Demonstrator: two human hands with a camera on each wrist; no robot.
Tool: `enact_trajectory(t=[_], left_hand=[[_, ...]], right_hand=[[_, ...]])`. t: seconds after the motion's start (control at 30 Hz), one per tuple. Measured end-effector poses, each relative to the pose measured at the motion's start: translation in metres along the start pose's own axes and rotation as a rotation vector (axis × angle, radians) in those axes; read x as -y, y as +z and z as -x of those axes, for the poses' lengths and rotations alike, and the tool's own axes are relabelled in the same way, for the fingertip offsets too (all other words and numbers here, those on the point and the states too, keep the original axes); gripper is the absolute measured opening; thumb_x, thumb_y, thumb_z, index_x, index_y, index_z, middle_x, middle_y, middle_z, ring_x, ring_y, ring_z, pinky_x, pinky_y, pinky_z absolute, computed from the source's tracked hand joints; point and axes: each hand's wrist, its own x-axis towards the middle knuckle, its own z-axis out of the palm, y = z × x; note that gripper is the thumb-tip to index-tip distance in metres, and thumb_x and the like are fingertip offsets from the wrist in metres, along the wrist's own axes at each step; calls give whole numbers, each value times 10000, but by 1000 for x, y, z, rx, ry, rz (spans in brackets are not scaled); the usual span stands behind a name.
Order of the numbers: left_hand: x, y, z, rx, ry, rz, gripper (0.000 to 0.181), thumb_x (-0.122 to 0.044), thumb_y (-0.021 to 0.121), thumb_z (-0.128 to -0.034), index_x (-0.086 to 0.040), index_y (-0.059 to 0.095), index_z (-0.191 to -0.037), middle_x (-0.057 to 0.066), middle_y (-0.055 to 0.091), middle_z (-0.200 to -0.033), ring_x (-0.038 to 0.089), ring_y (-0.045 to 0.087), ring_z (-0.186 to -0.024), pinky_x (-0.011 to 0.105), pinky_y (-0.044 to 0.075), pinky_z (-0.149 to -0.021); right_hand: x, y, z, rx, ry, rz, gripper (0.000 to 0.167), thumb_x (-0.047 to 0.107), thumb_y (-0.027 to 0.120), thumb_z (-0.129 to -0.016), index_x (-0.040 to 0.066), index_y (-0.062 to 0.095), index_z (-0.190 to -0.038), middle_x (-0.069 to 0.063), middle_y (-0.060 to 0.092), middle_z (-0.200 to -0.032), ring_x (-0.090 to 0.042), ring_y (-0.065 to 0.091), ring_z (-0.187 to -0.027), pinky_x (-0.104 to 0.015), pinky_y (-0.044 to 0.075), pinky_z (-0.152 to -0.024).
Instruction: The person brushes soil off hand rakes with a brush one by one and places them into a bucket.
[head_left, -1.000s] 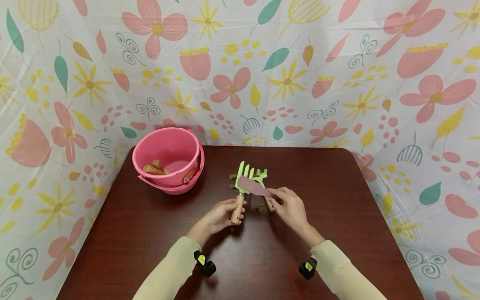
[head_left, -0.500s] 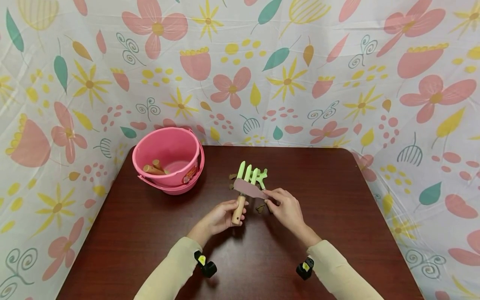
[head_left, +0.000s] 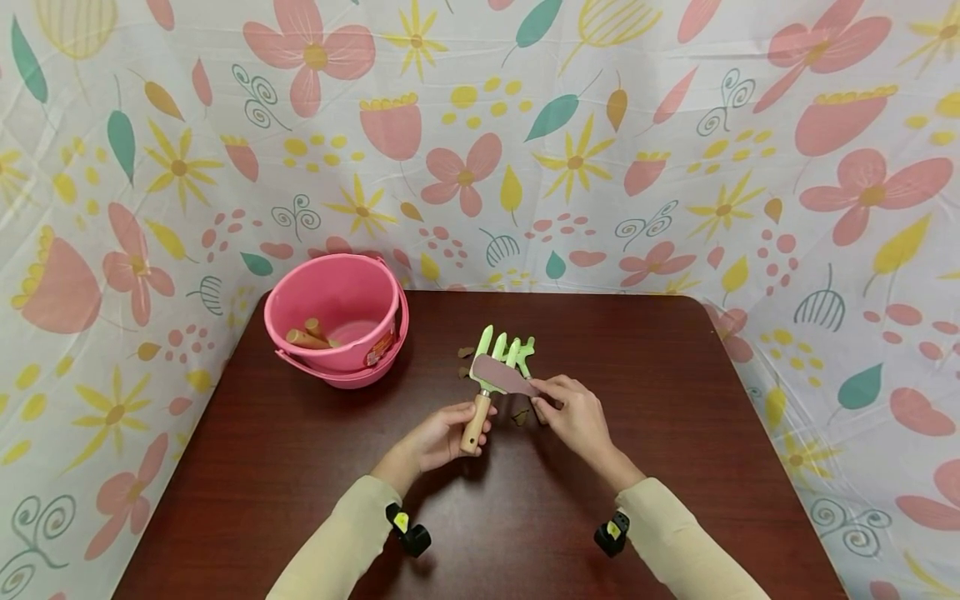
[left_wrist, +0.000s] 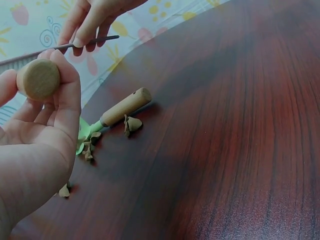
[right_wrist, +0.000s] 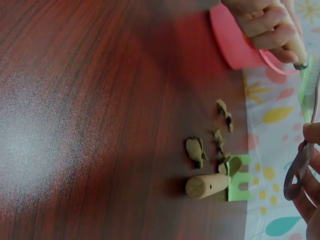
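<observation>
In the head view, my left hand [head_left: 435, 440] holds a green hand fork [head_left: 476, 423] by its wooden handle, tines pointing away and raised above the table. My right hand [head_left: 576, 421] pinches the handle of a mauve brush [head_left: 501, 375], which lies across the base of the tines. Pale bristles under the brush [right_wrist: 317, 92] face the fork in the right wrist view. Beneath, on the table, rests a small green rake [head_left: 527, 348] with a wooden handle, partly hidden by the fork and brush. Curled brown bits [right_wrist: 195, 150] like dry leaves lie around it.
A pink bucket [head_left: 330, 358] stands at the back left of the dark wooden table [head_left: 637, 350], its handle hanging down. Wooden handles [head_left: 306, 339] of other tools show inside it. A flower-print cloth [head_left: 480, 167] hangs behind the table.
The brush has moved down and left over the fork's tines, then slightly back up. The fork has tilted a little to the right. Both hands keep their grip, and the bucket is unmoved.
</observation>
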Motion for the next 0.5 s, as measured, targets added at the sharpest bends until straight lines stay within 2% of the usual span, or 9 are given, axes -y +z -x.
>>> enact_trajectory(t=[0.33,0.5], left_hand=[[-1,0,2,6,-11,-3,255,-214,349,-989,-101,524,-1137,18,558,-901,135,578,-762,283,492,-681],[0,-1,2,20,-29,-10,272,-218,343,-991,-81,515,-1151,25,552,-902,140,575,-753,284,488,-681]], right_hand=[[-4,-2,-4,-49,-28,20,297,86,763,-723,137,720,-1012,9,662,-841,-104,519,-610,-242,400,-490],[-7,-3,-6,-44,3,28,284,87,745,-739,138,720,-1017,3,659,-845,-87,502,-594,-240,401,-481]])
